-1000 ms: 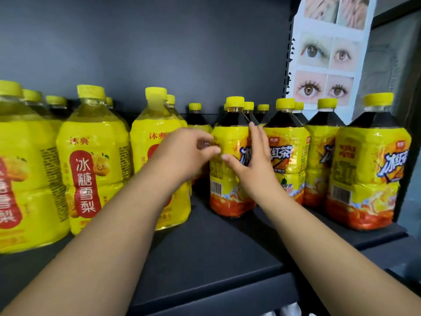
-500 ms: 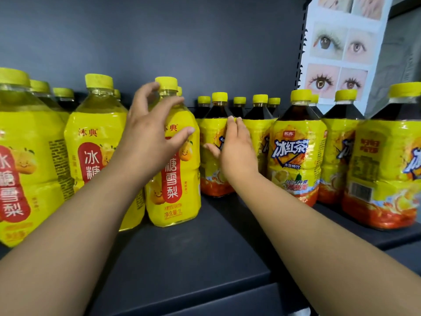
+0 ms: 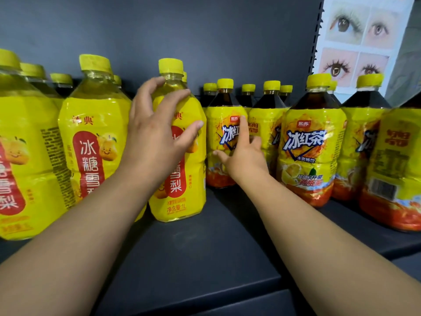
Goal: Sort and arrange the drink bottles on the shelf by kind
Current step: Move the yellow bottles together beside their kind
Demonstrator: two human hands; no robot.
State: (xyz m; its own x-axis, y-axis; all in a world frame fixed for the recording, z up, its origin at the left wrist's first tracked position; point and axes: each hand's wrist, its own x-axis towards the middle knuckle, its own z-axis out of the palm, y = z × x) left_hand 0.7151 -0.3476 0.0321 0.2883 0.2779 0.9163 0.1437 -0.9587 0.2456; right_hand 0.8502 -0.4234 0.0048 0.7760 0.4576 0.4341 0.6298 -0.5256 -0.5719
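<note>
Sorting looks nearly done: pear bottles [image 3: 91, 156] line the shelf's [image 3: 205, 247] left end and tea bottles [image 3: 307, 144] its right. Dark ones at the back left may need moving. The left hand [image 3: 155, 133], fingers spread and released, is at the innermost pear bottle [image 3: 182, 179]. The right hand [image 3: 243, 153] presses flat-fingered on the nearest tea bottle [image 3: 218, 124].

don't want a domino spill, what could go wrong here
1. The left hand is spread loosely over the shoulder of the pale yellow plastic pear-drink bottle. Tugged from that high up, it may tip over.
2. The right hand presses flat against the dark iced-tea plastic bottle. A push could topple the close-packed bottles behind it.
</note>
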